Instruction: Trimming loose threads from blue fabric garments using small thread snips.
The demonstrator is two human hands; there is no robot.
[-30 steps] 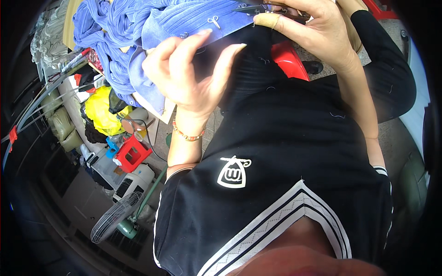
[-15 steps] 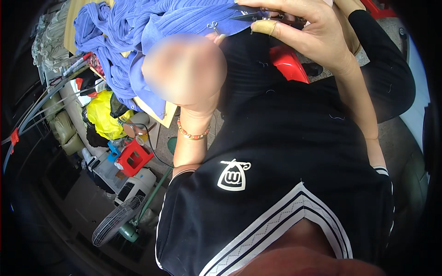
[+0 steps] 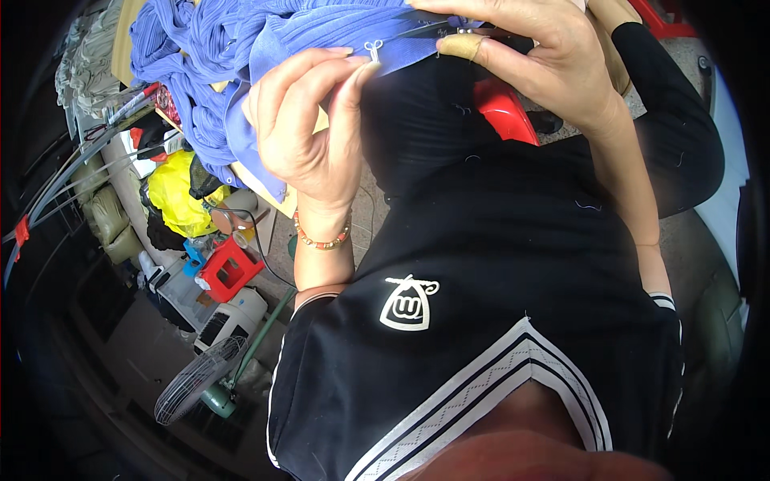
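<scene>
My left hand (image 3: 309, 128) pinches the lower end of a small white looped cord (image 3: 374, 48) — my right-hand (image 3: 553, 72) fingers grip slim dark metal snips (image 3: 433, 30). Beyond, ribbed blue fabric (image 3: 305, 36) lies heaped across a pale yellow desk (image 3: 122, 52).

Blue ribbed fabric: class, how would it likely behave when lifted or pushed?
The blue ribbed fabric would probably flop and drape, judging by its loose folds. Lying in an irregular bunch, it would likely crumple rather than roll if pushed.
</scene>
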